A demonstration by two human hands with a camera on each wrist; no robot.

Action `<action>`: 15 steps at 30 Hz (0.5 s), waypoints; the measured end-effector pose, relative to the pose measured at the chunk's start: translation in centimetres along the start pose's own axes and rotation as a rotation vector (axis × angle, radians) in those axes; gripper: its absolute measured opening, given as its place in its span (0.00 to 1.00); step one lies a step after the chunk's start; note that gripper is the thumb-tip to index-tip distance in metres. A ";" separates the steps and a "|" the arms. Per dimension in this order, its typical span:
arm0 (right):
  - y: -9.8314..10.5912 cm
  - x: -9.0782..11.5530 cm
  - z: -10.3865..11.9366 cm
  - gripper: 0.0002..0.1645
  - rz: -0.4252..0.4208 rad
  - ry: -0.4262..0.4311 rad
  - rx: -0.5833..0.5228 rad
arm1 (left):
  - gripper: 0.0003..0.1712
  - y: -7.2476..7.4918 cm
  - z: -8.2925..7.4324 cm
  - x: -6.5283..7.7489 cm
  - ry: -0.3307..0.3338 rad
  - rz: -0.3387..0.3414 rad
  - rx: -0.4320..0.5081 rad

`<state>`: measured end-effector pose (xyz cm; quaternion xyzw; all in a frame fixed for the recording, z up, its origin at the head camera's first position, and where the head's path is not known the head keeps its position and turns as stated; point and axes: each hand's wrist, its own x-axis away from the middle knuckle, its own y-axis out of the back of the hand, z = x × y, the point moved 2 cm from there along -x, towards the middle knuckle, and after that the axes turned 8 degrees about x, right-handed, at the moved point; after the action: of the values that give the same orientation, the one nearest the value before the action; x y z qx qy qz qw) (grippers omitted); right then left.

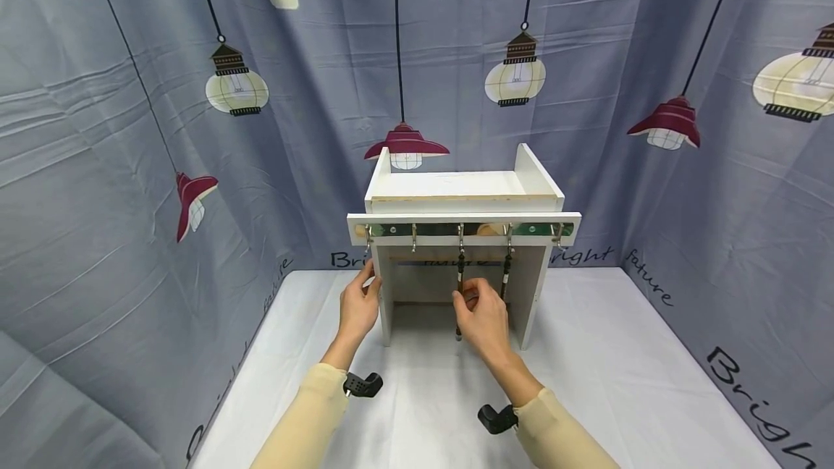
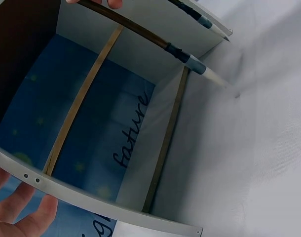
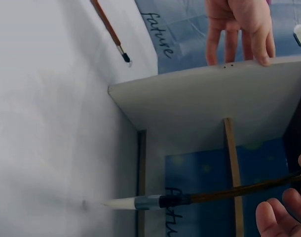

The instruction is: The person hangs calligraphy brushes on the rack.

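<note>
A calligraphy brush hangs bristles down from the middle hook of a white wooden rack. Its brown handle runs between the thumb and fingertips of my right hand, which pinches it. One hook to the right hangs a second brush, partly behind that hand. My left hand touches the rack's left side panel, its fingers along the outer face and edge. The white bristles of the pinched brush point down at the tabletop.
A row of metal hooks lines the rack's front rail. Another brown-handled brush shows against the white tabletop in the right wrist view. Printed grey-blue curtains surround the table.
</note>
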<state>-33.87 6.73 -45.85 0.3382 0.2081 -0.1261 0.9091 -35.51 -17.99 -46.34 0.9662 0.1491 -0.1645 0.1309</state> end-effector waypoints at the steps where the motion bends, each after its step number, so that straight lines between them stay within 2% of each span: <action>1: 0.2 0.1 0.1 0.15 -0.001 0.004 -0.001 | 0.28 0.1 0.0 0.0 0.001 -0.001 0.000; 6: 1.4 0.9 0.5 0.19 -0.028 0.037 -0.002 | 0.29 0.2 0.0 0.0 -0.001 -0.005 0.005; 11: 3.4 1.6 0.3 0.16 -0.052 0.058 -0.009 | 0.29 0.2 0.1 0.1 -0.004 0.005 0.004; 15: 5.0 1.6 -0.8 0.13 -0.095 0.072 -0.008 | 0.29 0.2 0.0 0.0 -0.008 0.018 0.009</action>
<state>-30.83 10.83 -44.33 0.3285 0.2569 -0.1561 0.8954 -35.41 -18.15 -46.28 0.9674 0.1394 -0.1677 0.1286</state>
